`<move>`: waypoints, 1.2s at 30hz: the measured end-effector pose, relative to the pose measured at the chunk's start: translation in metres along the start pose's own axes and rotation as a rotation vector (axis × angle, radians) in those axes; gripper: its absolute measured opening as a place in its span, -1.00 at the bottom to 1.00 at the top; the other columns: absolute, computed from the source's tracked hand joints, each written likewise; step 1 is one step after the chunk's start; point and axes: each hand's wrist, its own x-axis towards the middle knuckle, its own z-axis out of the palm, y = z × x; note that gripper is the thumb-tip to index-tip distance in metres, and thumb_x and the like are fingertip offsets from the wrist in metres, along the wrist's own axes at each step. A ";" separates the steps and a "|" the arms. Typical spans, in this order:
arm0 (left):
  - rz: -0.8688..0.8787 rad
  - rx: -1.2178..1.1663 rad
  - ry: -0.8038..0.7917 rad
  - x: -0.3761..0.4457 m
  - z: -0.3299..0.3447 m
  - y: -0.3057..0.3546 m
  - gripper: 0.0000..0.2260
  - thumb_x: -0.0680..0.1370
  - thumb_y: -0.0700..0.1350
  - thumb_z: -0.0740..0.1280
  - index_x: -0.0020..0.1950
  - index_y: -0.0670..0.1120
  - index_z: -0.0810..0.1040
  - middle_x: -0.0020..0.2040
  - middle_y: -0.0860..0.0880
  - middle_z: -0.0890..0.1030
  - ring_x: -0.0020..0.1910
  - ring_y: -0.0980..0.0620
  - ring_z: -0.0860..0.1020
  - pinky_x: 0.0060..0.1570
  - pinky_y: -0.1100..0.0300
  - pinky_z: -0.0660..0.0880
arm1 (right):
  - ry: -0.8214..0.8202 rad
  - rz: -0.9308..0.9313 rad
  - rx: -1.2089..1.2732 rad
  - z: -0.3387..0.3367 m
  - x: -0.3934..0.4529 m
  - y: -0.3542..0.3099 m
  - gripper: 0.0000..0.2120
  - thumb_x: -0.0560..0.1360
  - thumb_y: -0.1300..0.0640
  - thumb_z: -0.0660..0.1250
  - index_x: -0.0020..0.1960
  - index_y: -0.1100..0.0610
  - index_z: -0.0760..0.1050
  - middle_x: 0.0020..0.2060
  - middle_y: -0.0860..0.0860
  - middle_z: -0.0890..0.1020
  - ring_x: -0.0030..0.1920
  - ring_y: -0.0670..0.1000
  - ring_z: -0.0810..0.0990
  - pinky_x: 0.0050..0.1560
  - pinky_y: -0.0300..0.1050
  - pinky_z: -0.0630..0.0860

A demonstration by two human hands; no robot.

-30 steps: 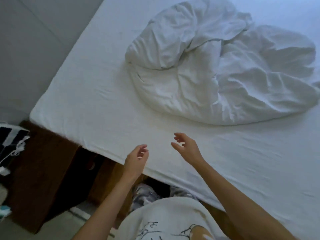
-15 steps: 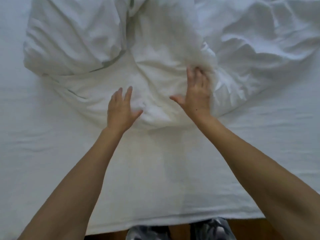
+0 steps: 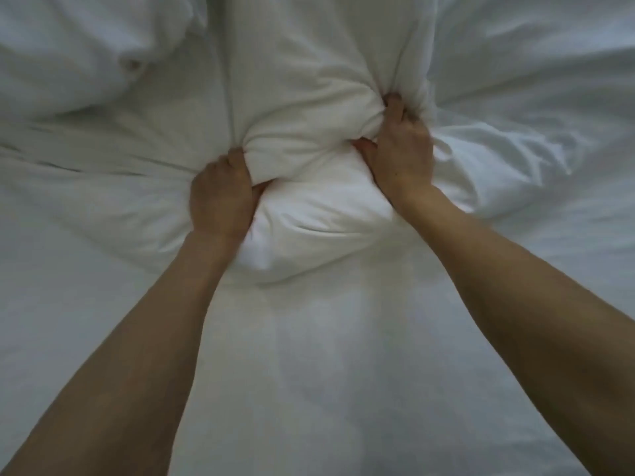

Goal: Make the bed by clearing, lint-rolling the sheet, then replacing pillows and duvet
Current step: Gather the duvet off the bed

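A crumpled white duvet (image 3: 309, 97) lies bunched across the upper half of the head view, on the white fitted sheet (image 3: 326, 355). My left hand (image 3: 220, 197) grips a thick fold of the duvet at its near edge, fingers curled into the fabric. My right hand (image 3: 402, 149) grips another fold a little higher and to the right, its fingertips buried in the cloth. Between the two hands the duvet bulges up in a rounded lump. No pillows or lint roller are in view.
The flat sheet fills the lower half of the view under both forearms. The bed's edges and the floor are out of sight.
Both hands went from hovering over the bed's edge to lying flat on the duvet, and now have closed on folds of it. The view has moved in close over the bed.
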 end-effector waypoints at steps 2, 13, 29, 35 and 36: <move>-0.023 -0.020 -0.036 -0.001 -0.009 0.001 -0.46 0.56 0.20 0.25 0.13 -0.31 0.46 -0.16 -0.37 0.59 -0.19 -0.36 0.58 -0.26 -0.08 0.40 | -0.002 0.008 -0.060 -0.006 -0.007 -0.003 -0.43 0.55 -0.18 0.20 0.36 0.22 0.30 0.03 0.25 0.61 0.05 0.28 0.57 -0.02 0.11 0.45; -0.044 -0.244 -0.287 -0.107 -0.126 0.006 -0.72 0.64 -0.02 0.16 0.11 -0.24 0.45 0.02 -0.36 0.57 -0.02 -0.35 0.53 -0.18 -0.01 0.29 | -0.264 -0.015 -0.044 -0.125 -0.120 -0.014 -0.63 0.65 -0.04 0.07 0.21 0.25 0.37 -0.03 0.28 0.60 -0.05 0.31 0.56 -0.21 -0.02 0.27; -0.256 -0.531 -0.327 -0.425 -0.314 0.034 -0.71 0.49 -0.02 0.11 0.01 -0.17 0.51 -0.12 -0.15 0.60 -0.15 -0.19 0.53 -0.26 0.06 0.35 | -0.507 -0.010 0.163 -0.319 -0.396 -0.045 -0.67 0.63 -0.04 0.13 0.11 0.23 0.41 -0.18 0.20 0.60 -0.18 0.25 0.55 -0.28 -0.01 0.30; -0.314 -0.585 -0.324 -0.514 -0.318 0.094 -0.92 0.60 -0.20 0.21 -0.09 -0.12 0.45 -0.22 0.00 0.51 -0.22 -0.07 0.47 -0.37 0.29 0.23 | -0.513 0.009 0.190 -0.352 -0.484 0.007 -0.70 0.63 -0.05 0.13 0.10 0.19 0.42 -0.21 0.14 0.59 -0.19 0.20 0.55 -0.24 -0.02 0.37; -0.322 -0.608 -0.313 -0.529 -0.320 0.101 -0.89 0.60 -0.16 0.20 -0.12 -0.09 0.43 -0.24 0.02 0.50 -0.23 -0.04 0.45 -0.37 0.32 0.21 | -0.514 0.015 0.206 -0.356 -0.500 0.014 -0.71 0.63 -0.05 0.14 0.07 0.18 0.41 -0.24 0.11 0.56 -0.22 0.17 0.53 -0.25 -0.03 0.34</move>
